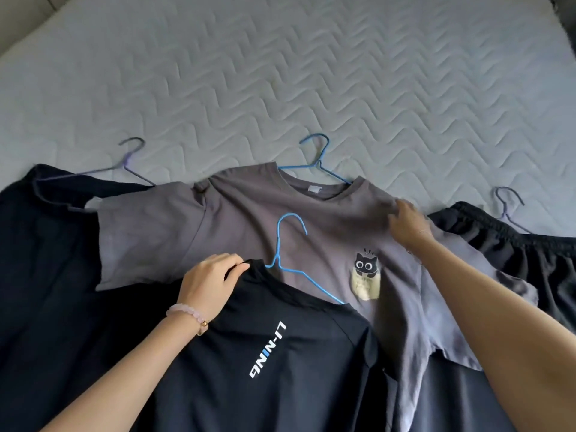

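Note:
A grey T-shirt (249, 219) with a cat print lies flat on the bed, a blue hanger (321, 160) poking out of its collar. On top of it lies a black T-shirt (265, 369) with white lettering, on a second blue hanger (280, 254). My left hand (208, 282), with a pink bead bracelet on the wrist, pinches the black shirt's collar beside that hanger. My right hand (408, 226) grips the grey shirt's fabric at its right shoulder.
A dark garment (46, 260) on a purple hanger (131, 163) lies at the left. Black shorts (511, 251) with an elastic waistband, on another purple hanger (508, 207), lie at the right. The quilted grey mattress (280, 73) stretches beyond.

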Demonstrator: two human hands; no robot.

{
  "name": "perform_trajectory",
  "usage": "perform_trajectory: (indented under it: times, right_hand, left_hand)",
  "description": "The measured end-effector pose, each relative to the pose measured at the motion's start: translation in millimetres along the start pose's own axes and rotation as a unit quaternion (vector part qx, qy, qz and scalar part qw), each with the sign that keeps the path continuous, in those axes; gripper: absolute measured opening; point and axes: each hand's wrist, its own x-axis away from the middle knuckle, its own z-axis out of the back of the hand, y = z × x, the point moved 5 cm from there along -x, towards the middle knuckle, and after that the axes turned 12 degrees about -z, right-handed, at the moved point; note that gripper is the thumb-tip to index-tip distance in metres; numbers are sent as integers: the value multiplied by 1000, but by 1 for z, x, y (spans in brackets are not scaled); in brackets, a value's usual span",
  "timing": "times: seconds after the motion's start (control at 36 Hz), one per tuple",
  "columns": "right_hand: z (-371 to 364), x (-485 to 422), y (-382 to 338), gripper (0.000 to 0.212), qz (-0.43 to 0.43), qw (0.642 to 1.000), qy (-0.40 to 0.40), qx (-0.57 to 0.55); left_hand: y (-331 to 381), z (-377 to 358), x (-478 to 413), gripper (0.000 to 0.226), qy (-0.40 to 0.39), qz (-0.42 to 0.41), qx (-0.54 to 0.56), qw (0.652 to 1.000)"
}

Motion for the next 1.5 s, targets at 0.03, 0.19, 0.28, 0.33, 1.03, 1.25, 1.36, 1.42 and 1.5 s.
perform_trajectory:
  times: [0.03, 0.19, 0.28, 0.33, 1.03, 1.25, 1.36, 1.42, 1.5]
  right_hand:
    - [-1, -6, 0, 43, -4, 1000, 5, 8]
    - [-16, -26, 1, 47, -9, 998, -3, 62]
    - [-16, -27, -2, 46, 2, 997, 20, 75]
    - [-16, -27, -3, 37, -1, 997, 18, 77]
    - [179, 207, -46, 23, -27, 876, -260, -405]
    - [280, 315, -44, 19, 51, 855, -223, -465]
    - [327, 360, -45, 16, 110, 841, -209, -487]
    - [342, 380, -47, 16, 128, 816, -228, -515]
    - [348, 415, -56, 19, 155, 759, -322, -545]
  left_hand:
    - [-3, -2, -2, 29, -3, -3, 0, 1000]
    - [-13, -13, -4, 18, -2, 18, 28, 999]
    - [-15, -16, -1, 17, 9, 29, 37, 999]
    - [-14, -16, 1, 17, 18, 36, 38, 998]
    - [121, 204, 139, 17, 107, 162, 42, 980]
    - [179, 291, 228, 17, 195, 211, 21, 958]
    - [203, 336, 258, 24, 273, 214, 3, 938]
    - [213, 355, 275, 24, 312, 223, 3, 924]
    - [225, 375, 302, 30, 361, 223, 17, 905]
